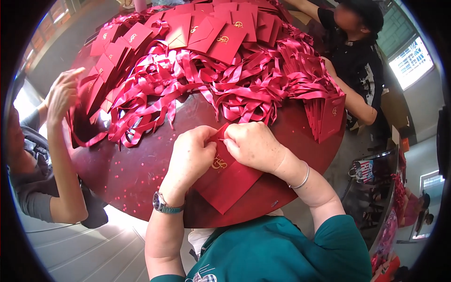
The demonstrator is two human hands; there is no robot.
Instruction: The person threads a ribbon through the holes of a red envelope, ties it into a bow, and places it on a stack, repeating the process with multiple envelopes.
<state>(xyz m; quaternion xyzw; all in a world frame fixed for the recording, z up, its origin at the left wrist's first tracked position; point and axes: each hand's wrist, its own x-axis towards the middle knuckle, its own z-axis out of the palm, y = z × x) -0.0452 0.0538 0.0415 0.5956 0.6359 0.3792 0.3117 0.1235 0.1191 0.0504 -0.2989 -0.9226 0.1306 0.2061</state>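
A flat red paper gift bag (230,188) with a gold emblem lies at a slant near the table's front edge. My left hand (190,152) has its fingers curled in at the bag's upper end, thumb and forefinger pinched together. Right beside it, my right hand (256,144) pinches the same end, its knuckles facing up. Whatever small piece sits between the fingertips is mostly hidden by the hands. Just beyond my hands lies a heap of shiny pinkish-red ribbon handles (188,80), joined to many more red bags.
Piled red bags (206,33) cover the far side of the round dark-red table (127,174). A fanned stack of bags (324,117) hangs over the right edge. One person (61,188) works at the left with a raised hand, another (357,61) in black at the right. Small red dots speckle the tabletop.
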